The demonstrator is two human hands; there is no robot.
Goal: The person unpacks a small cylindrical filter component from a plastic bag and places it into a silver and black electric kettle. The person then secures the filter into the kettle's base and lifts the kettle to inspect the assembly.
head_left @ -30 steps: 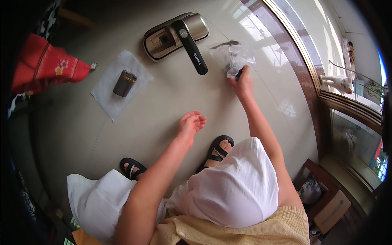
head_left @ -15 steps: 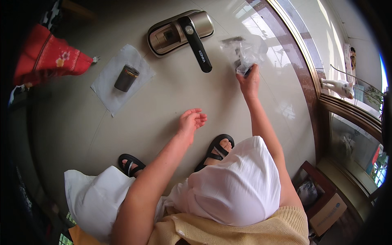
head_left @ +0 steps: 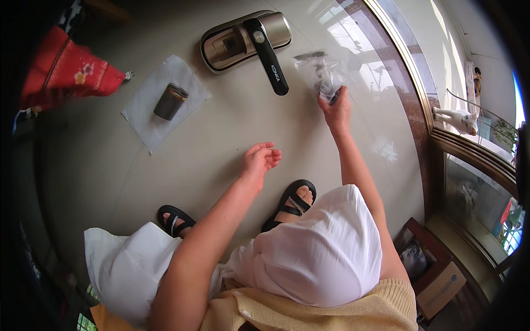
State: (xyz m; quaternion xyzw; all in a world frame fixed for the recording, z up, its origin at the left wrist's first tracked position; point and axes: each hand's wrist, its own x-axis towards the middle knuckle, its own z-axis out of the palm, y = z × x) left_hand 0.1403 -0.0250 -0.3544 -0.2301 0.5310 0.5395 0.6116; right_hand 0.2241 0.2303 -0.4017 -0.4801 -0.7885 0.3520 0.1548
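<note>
My right hand (head_left: 335, 110) is closed on a crumpled clear plastic bag (head_left: 326, 74) with dark parts inside, held out over the floor at the right. What those parts are cannot be made out. Held in the air above the floor, my left hand (head_left: 260, 163) has its fingers apart and holds nothing. Beyond the hands lies a gold-brown handheld mattress vacuum cleaner (head_left: 276, 30) with a black handle pointing toward me. To its left, a dark grey cylindrical cup (head_left: 171, 102) with a thin gold band lies on a white sheet (head_left: 150, 124).
A red flowered cloth (head_left: 66, 66) with a plug (head_left: 129, 75) beside it is at the far left. Along the right run a glass sliding door and its brown frame (head_left: 436, 143). A white cat figure (head_left: 457, 118) stands near it. My sandalled feet (head_left: 295, 201) are on the tiled floor.
The plastic bag in my right hand has shifted slightly to the left, and its folds have changed shape. My left hand stays almost still.
</note>
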